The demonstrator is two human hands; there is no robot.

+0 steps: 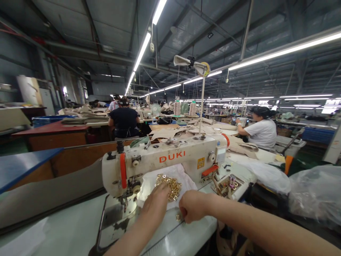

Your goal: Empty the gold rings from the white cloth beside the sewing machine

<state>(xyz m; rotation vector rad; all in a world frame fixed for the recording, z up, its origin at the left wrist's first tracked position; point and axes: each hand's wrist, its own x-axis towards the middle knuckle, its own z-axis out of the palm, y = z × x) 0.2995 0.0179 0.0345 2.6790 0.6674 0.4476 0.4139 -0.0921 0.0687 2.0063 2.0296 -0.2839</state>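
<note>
On a white cloth [188, 176] under the sewing machine's arm lies a pile of small gold metal rings [174, 190], some D-shaped. My left hand [157, 199] reaches into the near left side of this pile, its fingers bent together and their tips hidden among the rings. To the right of the pile, my right hand [192, 206] rests low over the table with its fingers curled closed; what they hold, if anything, is hidden. Just left of those fingers a small gold piece [178, 216] lies on the tabletop. The white sewing machine [170, 156] stands directly behind both hands.
The needle area [125, 204] is left of my left hand. A tray of small parts [231, 185] sits right of the machine, with clear plastic bags [315, 192] beyond. Thread cones [177, 108] and beige cut pieces [170, 133] are behind. Two people [124, 119] [262, 129] sit farther off.
</note>
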